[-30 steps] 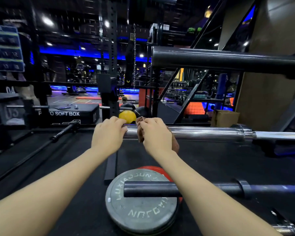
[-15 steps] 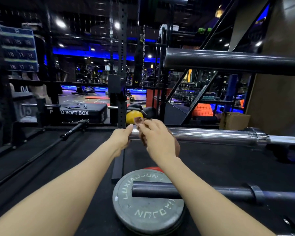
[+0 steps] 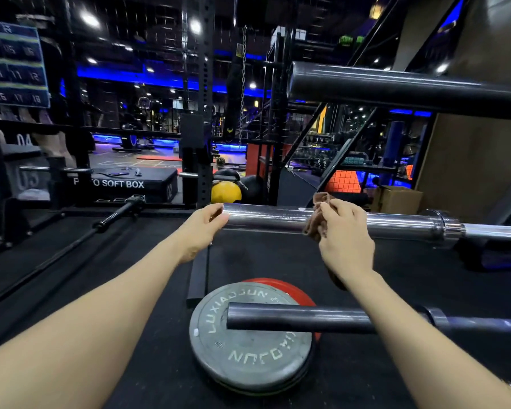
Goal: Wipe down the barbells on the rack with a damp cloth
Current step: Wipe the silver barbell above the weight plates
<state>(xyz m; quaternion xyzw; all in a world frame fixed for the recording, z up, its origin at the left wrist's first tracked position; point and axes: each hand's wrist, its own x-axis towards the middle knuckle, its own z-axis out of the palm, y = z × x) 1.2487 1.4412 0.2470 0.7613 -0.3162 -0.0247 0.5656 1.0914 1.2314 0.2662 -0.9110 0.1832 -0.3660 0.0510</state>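
A chrome barbell sleeve [image 3: 272, 218] lies level on the rack at mid height, running off to the right. My right hand [image 3: 344, 234] grips a brown cloth [image 3: 317, 216] wrapped over the sleeve, about a third of the way in from its left end. My left hand [image 3: 202, 228] holds the sleeve's left end, fingers curled round the tip. A dark barbell [image 3: 396, 87] lies above at the upper right. Another dark barbell [image 3: 301, 318] lies below, close to me.
A grey weight plate [image 3: 239, 355] lies flat on a red plate [image 3: 292, 290] on the black floor below. A black rack upright [image 3: 204, 128] stands behind. A yellow ball [image 3: 224, 191], a black soft box [image 3: 124, 184] and a cardboard box [image 3: 396, 199] sit further back.
My right hand has slid the cloth to the right along the chrome sleeve, away from my left hand. My left hand stays at the sleeve's end.
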